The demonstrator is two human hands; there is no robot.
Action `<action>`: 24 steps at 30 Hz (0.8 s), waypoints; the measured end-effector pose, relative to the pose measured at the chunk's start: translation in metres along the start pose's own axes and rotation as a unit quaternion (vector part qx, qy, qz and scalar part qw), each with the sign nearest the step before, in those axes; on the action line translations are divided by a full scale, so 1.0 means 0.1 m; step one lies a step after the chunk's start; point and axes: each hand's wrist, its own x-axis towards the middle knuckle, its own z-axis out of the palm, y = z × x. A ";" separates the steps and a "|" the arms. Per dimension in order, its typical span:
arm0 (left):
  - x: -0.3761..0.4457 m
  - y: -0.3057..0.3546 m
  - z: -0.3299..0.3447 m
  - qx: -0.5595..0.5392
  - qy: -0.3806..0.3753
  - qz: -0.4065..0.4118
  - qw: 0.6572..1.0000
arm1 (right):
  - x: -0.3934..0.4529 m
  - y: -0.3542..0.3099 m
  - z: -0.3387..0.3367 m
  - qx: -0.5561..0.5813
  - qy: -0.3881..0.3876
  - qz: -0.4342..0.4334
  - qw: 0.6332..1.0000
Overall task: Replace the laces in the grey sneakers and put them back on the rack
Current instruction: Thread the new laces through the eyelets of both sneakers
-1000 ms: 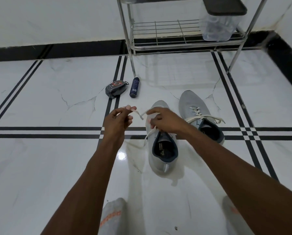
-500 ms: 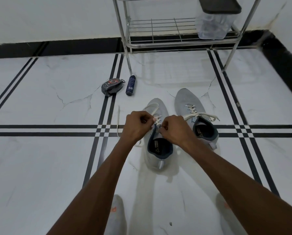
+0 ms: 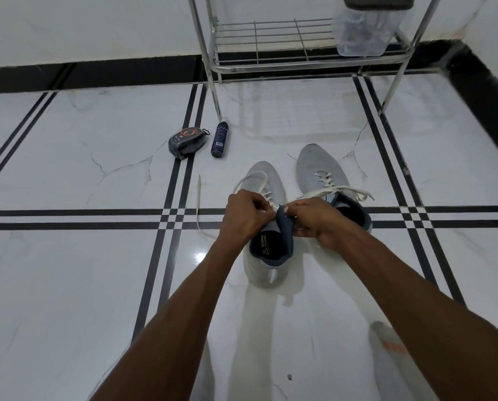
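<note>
Lacing of the left grey sneaker [image 3: 266, 256], on the floor near the rack [image 3: 299, 65]. Left hand [image 3: 246, 217] pinches the white lace [image 3: 249, 179]; right hand [image 3: 314, 219] grips the tongue [image 3: 285, 227]. Next, probably: threading the top eyelets. Right sneaker [image 3: 323, 169] appears laced.

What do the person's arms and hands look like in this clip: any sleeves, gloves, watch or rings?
Both forearms are bare as far up as the frame shows, with no sleeves in view. The left hand and right hand wear no gloves. No watch, band or ring shows on either wrist or on the fingers in view, and no markings are visible.
</note>
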 end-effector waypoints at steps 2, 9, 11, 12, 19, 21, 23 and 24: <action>0.01 0.02 0.00 0.009 -0.006 -0.001 1.000 | 0.00 0.00 -0.02 0.006 -0.006 0.004 1.000; 0.00 0.00 0.02 -0.003 0.005 0.009 1.000 | 0.01 -0.01 -0.03 0.020 -0.022 0.006 1.000; -0.02 -0.05 0.05 -0.020 0.034 0.021 0.999 | 0.02 -0.04 -0.06 0.038 -0.046 0.009 0.998; -0.03 -0.07 0.07 -0.022 0.047 0.024 0.998 | 0.03 -0.05 -0.06 0.040 -0.055 0.011 0.998; -0.14 -0.08 0.13 -0.046 0.118 0.011 0.992 | 0.14 -0.10 0.04 -0.062 -0.019 -0.039 0.997; -0.22 -0.08 0.14 -0.022 0.087 0.027 0.996 | 0.09 -0.13 0.03 -0.100 -0.036 -0.045 0.993; -0.30 -0.08 0.14 0.002 0.053 0.043 0.998 | 0.04 -0.21 -0.01 -0.104 -0.040 -0.051 0.992; -0.32 -0.09 0.13 0.002 0.052 0.049 0.997 | 0.05 -0.25 -0.08 -0.088 -0.016 -0.069 0.994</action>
